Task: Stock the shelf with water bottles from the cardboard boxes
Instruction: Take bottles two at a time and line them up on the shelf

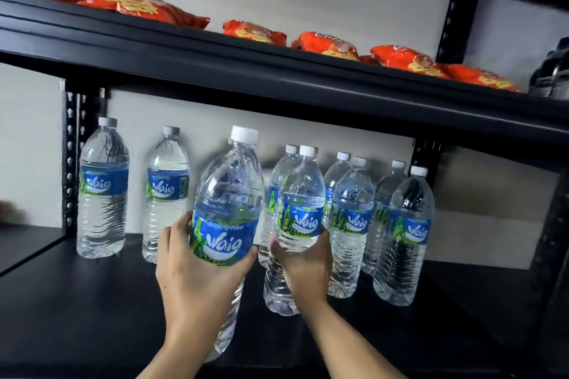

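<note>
My left hand [192, 280] grips a clear water bottle [226, 194] with a blue label and white cap, held above the dark shelf board [77, 301], near its front. Just to the right, my right hand [303, 268] is wrapped around a second bottle [300, 212] whose base is at the shelf board. Several more of the same bottles stand upright on the shelf: two at the back left [103, 191] [166, 194], and others in pairs at the right [403, 237]. No cardboard box is in view.
The shelf above [277, 77] hangs low over the bottle caps and carries several red snack bags [326, 44]. Black perforated uprights [69, 163] stand at the back left and right. A dark container [551, 71] sits at the upper right.
</note>
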{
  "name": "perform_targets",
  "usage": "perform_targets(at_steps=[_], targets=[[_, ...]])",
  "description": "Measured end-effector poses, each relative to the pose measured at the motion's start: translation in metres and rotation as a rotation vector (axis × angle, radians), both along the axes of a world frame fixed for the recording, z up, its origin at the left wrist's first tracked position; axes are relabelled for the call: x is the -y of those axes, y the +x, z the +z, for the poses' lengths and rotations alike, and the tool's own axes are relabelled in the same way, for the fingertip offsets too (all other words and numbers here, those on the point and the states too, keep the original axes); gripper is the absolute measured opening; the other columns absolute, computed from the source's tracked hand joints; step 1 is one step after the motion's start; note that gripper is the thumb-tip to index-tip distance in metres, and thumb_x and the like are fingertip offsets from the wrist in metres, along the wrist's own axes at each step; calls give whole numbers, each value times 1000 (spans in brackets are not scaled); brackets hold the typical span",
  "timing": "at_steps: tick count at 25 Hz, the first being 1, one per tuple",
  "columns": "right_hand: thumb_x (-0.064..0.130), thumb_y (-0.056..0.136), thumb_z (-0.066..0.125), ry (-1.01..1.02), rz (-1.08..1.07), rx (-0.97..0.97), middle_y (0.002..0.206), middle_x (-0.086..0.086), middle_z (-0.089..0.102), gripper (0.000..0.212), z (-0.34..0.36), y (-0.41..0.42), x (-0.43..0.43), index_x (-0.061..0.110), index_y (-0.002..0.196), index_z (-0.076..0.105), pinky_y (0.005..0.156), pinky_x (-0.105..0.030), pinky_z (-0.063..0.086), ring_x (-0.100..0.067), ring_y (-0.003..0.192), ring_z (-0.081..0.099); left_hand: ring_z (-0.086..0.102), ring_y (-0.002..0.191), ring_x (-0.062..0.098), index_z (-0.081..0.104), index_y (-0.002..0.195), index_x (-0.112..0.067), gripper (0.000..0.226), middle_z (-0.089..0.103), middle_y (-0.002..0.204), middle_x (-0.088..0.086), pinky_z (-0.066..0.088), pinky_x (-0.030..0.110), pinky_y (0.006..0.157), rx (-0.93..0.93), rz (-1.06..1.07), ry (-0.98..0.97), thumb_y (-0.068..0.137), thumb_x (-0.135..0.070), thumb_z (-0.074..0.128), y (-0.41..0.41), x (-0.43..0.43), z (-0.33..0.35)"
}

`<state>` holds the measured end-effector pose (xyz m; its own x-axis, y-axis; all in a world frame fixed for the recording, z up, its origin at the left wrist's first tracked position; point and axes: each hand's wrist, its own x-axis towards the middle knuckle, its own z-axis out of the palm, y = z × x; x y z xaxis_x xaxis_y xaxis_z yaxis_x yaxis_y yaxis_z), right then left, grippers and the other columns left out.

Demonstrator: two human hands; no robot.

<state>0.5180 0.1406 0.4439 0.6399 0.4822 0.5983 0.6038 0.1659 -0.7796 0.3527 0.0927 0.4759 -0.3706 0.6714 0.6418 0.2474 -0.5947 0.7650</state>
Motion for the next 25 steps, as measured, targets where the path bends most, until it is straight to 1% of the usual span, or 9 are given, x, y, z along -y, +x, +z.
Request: perform_targets(at_steps=[2,4,8,11,12,14,16,21,25], targets=[[45,59,92,-11,24,-9,113,-5,62,87,-10,2,-9,8,127,53,94,-29,43,-28,109,62,38,92,-1,55,128,-8,93,48,105,-6,32,19,91,16,11,-10,48,-26,99,-2,-7,2],[47,61,91,-10,86,-44,116,0,57,87,-14,4,-11,12,129,49,97,-33,44,-22,110,57,39,95,0,54,130,-8,94,46,108,-7,31,20,93,23,11,-15,49,-25,98,-3,-13,3],[47,68,88,-100,184,-63,149,-5,37,111,-19,5,-9,9,151,25,108,-14,18,-17,140,32,37,94,-6,53,132,-10,94,46,110,-9,28,12,90,25,-9,0,51,-25,98,-3,-20,2],[46,74,84,-234,239,3,160,-6,21,119,-39,5,-4,7,157,8,112,-12,7,-19,149,17,34,92,-9,53,132,-10,93,46,109,-8,25,9,87,14,-21,4,52,-25,98,-4,-23,0],[42,75,84,-272,234,-18,156,-5,29,113,-48,6,-2,8,156,12,111,-12,14,-20,147,25,33,92,-9,53,132,-10,93,46,109,-8,25,10,88,15,-25,-1,52,-25,97,-4,-23,-1],[36,71,87,-298,198,-83,130,4,53,94,-58,9,2,16,145,35,96,-8,30,-15,127,51,33,93,-7,52,133,-11,93,45,109,-8,25,11,88,25,-24,-9,53,-25,97,-3,-24,-3],[35,68,89,-320,180,-112,108,11,56,75,-56,10,-2,21,128,47,87,-8,34,-11,108,59,34,96,-4,51,134,-11,93,44,109,-9,25,13,89,33,-19,-20,54,-27,97,-2,-27,-4],[40,61,90,-377,191,-124,119,4,65,78,-49,11,-27,23,126,50,96,-26,47,-19,114,63,40,102,5,51,134,-11,94,45,110,-10,30,19,93,33,-9,-38,54,-28,97,-4,-32,-7],[41,62,91,-406,184,-162,111,6,62,69,-47,12,-30,31,113,44,92,-26,45,-20,112,63,40,101,2,52,134,-11,94,46,111,-10,30,18,93,23,-7,-30,53,-26,97,-8,-36,-9]])
